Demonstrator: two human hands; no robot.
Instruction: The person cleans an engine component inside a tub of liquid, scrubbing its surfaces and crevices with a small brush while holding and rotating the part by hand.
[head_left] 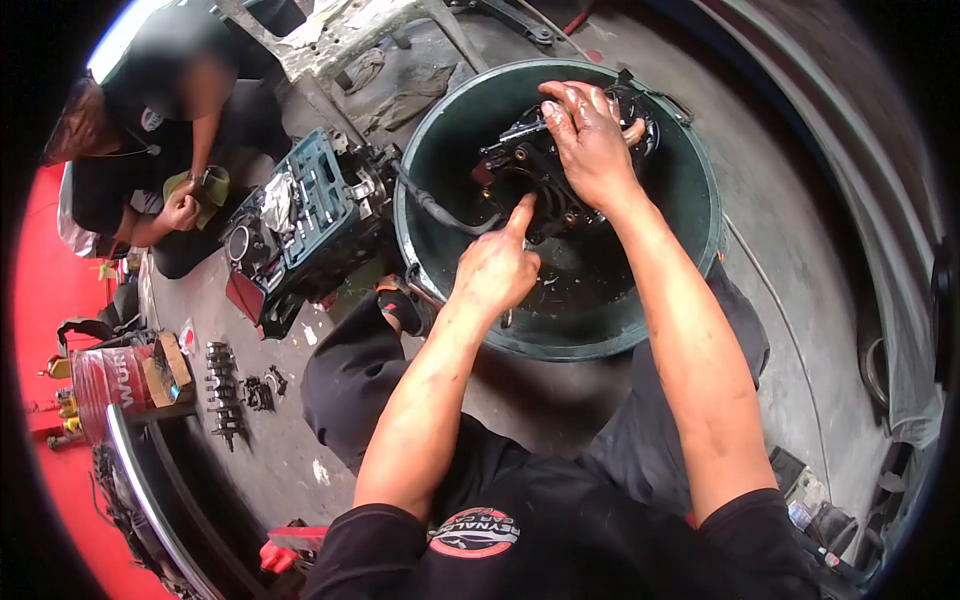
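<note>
A dark, oily engine part (545, 165) with bolt holes and a round opening sits tilted inside a big green tub (560, 335). My right hand (592, 145) wraps over its upper right side, thumb and fingers spread across it and steadying it. From the near side, my left hand (500, 262) reaches in with its index finger extended against the part near the round opening. The other fingers of that hand are curled, and no tool shows in it. Dark liquid lies in the bottom of the tub.
A black hose (440, 212) hangs over the tub's left rim. Beside it an engine block (345, 240) carries a teal tool case (318, 200). A crankshaft (222, 395) stands on the floor at left. Two people (170, 110) work at upper left, one holding a cloth.
</note>
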